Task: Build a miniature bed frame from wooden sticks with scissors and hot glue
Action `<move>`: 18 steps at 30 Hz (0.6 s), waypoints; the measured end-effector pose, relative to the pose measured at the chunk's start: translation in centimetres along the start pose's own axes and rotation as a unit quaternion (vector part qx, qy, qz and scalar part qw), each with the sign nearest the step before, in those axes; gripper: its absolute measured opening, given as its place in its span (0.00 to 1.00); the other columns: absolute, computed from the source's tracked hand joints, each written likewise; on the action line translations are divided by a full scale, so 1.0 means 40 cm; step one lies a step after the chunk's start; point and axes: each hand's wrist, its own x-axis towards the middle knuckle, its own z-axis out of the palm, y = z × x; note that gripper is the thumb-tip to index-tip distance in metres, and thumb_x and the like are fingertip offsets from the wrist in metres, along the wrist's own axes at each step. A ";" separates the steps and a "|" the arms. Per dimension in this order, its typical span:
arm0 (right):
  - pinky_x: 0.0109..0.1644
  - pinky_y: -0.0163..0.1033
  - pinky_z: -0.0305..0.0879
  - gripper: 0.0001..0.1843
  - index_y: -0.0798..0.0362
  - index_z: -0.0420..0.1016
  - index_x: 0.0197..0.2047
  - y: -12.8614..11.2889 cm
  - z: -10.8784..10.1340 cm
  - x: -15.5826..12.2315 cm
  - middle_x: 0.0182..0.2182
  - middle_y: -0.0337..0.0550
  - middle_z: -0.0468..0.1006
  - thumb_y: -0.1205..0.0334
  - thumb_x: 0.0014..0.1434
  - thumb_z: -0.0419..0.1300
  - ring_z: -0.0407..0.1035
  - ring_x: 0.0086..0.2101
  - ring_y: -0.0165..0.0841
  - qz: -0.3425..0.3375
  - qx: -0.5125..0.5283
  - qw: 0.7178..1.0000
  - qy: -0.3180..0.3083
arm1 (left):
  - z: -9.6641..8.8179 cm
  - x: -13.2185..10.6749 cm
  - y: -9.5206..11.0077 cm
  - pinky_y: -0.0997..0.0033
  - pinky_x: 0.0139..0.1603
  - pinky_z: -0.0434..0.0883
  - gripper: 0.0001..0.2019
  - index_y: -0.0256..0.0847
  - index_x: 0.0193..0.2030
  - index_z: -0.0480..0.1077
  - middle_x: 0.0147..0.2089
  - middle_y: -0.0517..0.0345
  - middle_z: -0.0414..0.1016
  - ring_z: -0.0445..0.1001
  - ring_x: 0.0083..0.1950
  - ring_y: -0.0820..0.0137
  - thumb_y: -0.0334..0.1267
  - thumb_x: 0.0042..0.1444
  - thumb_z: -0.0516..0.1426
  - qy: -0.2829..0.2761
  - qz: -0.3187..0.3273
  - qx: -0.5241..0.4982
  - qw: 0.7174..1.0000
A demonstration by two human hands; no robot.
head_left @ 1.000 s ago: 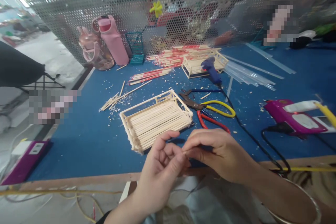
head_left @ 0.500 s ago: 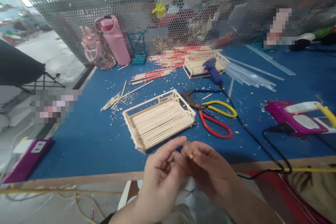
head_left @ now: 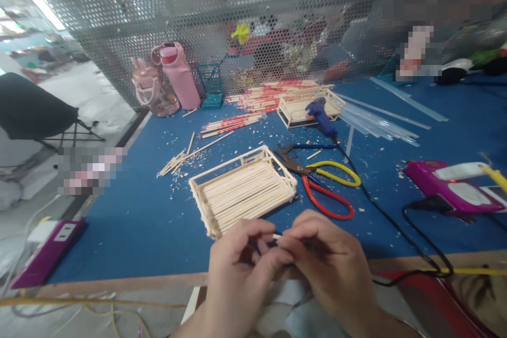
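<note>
My left hand (head_left: pixel 247 269) and my right hand (head_left: pixel 330 261) meet in front of the table's near edge, fingertips pinched together. Between them shows the pale end of a short wooden stick piece (head_left: pixel 276 236); most of it is hidden by the fingers. Just beyond my hands lies a tray-like frame (head_left: pixel 241 190) built of wooden sticks, with a slatted floor and low railings. Right of this frame rest scissors (head_left: pixel 328 182) with one yellow and one red handle, beside a blue-handled tool (head_left: pixel 309 146) partly under them.
A blue glue gun (head_left: pixel 321 116) leans on a second stick frame (head_left: pixel 291 108) at the back. Clear glue sticks (head_left: pixel 376 121), red-marked sticks (head_left: pixel 273 96) and cut pieces (head_left: pixel 172 162) lie about. A black cord crosses to a purple power strip (head_left: pixel 455 187). Pink bottles (head_left: pixel 182 82) stand back left.
The fingers of both hands have shifted round the small stick piece, and my right hand's fingers now curl over it more. The whole view has moved slightly; the table items stay put.
</note>
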 end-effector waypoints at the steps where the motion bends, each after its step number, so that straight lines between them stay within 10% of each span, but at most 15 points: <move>1: 0.24 0.31 0.59 0.10 0.52 0.73 0.20 -0.003 0.004 -0.001 0.18 0.36 0.70 0.61 0.50 0.63 0.64 0.21 0.26 -0.011 -0.007 1.000 -0.002 | -0.003 0.001 0.004 0.86 0.26 0.71 0.03 0.40 0.35 0.72 0.27 0.63 0.76 0.74 0.25 0.78 0.32 0.52 0.61 -0.006 0.038 0.023 0.999; 8: 0.20 0.30 0.57 0.15 0.53 0.64 0.16 -0.004 0.005 -0.005 0.15 0.34 0.63 0.59 0.50 0.60 0.58 0.18 0.25 0.061 -0.009 0.998 -0.024 | -0.021 -0.005 -0.005 0.83 0.41 0.74 0.09 0.35 0.43 0.71 0.37 0.53 0.79 0.78 0.37 0.75 0.24 0.55 0.56 -0.021 0.232 0.161 0.959; 18: 0.19 0.27 0.56 0.15 0.53 0.63 0.15 -0.024 -0.007 -0.010 0.14 0.34 0.65 0.63 0.50 0.60 0.59 0.17 0.23 -0.023 -0.091 0.994 -0.064 | -0.010 0.000 -0.004 0.86 0.41 0.73 0.06 0.36 0.39 0.71 0.34 0.56 0.79 0.78 0.35 0.77 0.27 0.57 0.55 -0.033 0.218 0.219 0.950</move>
